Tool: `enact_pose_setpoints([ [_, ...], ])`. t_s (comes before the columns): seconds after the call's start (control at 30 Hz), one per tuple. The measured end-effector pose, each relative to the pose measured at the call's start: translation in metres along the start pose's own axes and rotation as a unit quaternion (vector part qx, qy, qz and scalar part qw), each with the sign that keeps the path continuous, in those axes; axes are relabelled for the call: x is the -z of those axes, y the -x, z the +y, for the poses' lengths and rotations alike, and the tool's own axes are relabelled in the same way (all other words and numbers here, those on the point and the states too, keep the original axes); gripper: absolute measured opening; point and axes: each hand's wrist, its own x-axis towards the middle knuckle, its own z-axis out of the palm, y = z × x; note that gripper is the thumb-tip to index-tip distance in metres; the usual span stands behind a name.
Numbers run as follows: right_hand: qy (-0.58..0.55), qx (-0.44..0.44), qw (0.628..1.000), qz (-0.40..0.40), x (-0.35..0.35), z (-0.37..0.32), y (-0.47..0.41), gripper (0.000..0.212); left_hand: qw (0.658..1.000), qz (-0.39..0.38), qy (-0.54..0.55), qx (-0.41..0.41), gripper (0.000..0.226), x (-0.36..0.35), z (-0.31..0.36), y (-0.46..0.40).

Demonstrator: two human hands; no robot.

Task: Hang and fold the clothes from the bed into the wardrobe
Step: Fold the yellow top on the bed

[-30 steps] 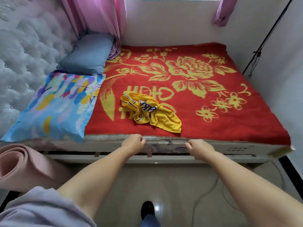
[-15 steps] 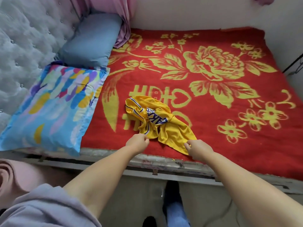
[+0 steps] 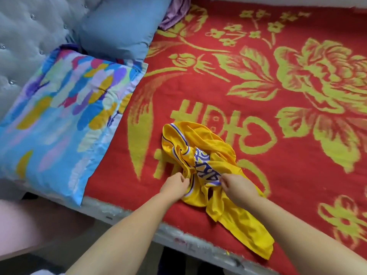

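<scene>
The left hand (image 3: 174,185) is curled, its fingertips pinched on a fold at the near left side of a crumpled yellow jersey (image 3: 206,167). The right hand (image 3: 237,186) is likewise curled, and the cloth beside the purple lettering is gripped by it. The jersey is heaped near the front edge of the bed, on a red blanket (image 3: 258,86) patterned with yellow flowers, one tail trailing toward the edge. A multicoloured pillow (image 3: 63,120) is laid at the front left corner, with a blue pillow (image 3: 119,26) behind it against a grey tufted headboard (image 3: 25,36).
</scene>
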Motion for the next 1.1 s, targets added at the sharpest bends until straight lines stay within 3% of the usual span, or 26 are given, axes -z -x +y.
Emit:
enact_pose_setpoints([
  [0.13,-0.031,0.078,0.988,0.13,-0.022,-0.029,-0.067,0.035,0.987,0.118,0.099,0.036,0.056,-0.004,0.002,-0.066],
  [0.2,-0.015,0.081,0.987,0.138,-0.031,-0.044,-0.099,0.048,0.982,0.116,0.141,0.056,0.071,0.0,0.003,-0.092],
  [0.27,0.013,0.06,0.994,0.094,-0.04,-0.055,-0.125,0.059,0.983,0.087,0.152,0.06,0.078,0.002,0.003,-0.114],
  [0.33,0.022,0.032,0.999,0.02,-0.053,-0.06,-0.142,0.066,0.984,0.058,0.161,0.047,0.067,0.004,-0.003,-0.128],
  [0.4,0.052,0.016,0.998,-0.016,-0.067,-0.062,-0.147,0.058,0.982,0.055,0.18,0.035,0.046,0.006,-0.014,-0.134],
  [0.53,0.028,-0.053,0.996,0.065,-0.06,-0.065,-0.14,0.027,0.947,0.083,0.306,0.061,0.037,0.018,-0.041,-0.124],
  [0.63,-0.094,-0.1,0.986,0.095,-0.026,-0.063,-0.123,0.022,0.931,0.105,0.347,0.053,0.038,0.047,-0.043,-0.106],
  [0.7,-0.112,-0.092,0.983,0.108,0.004,-0.061,-0.107,0.029,0.931,0.106,0.348,0.018,0.039,0.074,-0.026,-0.089],
  [0.97,-0.256,-0.078,0.934,0.236,0.182,-0.054,-0.023,0.019,0.93,0.098,0.305,-0.179,0.028,0.2,0.112,0.004],
  [1.1,-0.294,-0.052,0.905,0.301,0.267,-0.049,0.018,0.017,0.912,0.106,0.283,-0.278,0.023,0.249,0.178,0.057],
])
